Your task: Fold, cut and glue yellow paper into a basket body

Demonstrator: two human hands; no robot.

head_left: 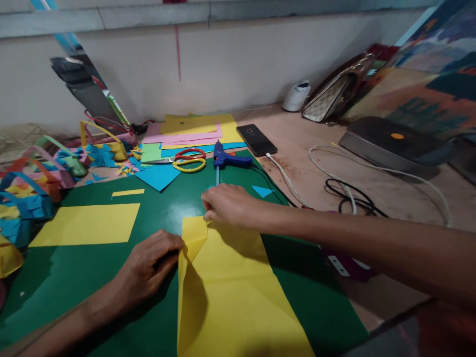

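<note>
Across the green board (74, 270), head view: the yellow sheet (238, 297) lies between both hands. The left hand (148, 260) pinches its left edge; the right hand (232, 206), fingers drawn together, grips near the far edge. Folding appears in hand; next move calls for edge alignment, then firm creasing.

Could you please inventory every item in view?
Large paper sheet: one, yellow, centre
Paper rectangle: one, yellow, left
Narrow paper strip: one, yellow, beyond it
Flat board: one, green, beneath these
Metal scissors: one, red and yellow handles, board's far edge
Glue gun: one, blue, beside scissors
Smartphone: one, black, back centre
Paper sheets and scraps: several, mixed, mostly back
Handled paper baskets: several, mixed, left
Rounded device: one, white, back
Patterned handbag: one, brown, back
Rounded box: one, dark, right
Cables: several, black or white, right
Socketed box: one, purple, right
Painted panel: one, multicoloured, right
Upright object: one, dark, back left
Left hand: one, bare, sheet's left edge
Right hand: one, bare, sheet's far edge
</note>
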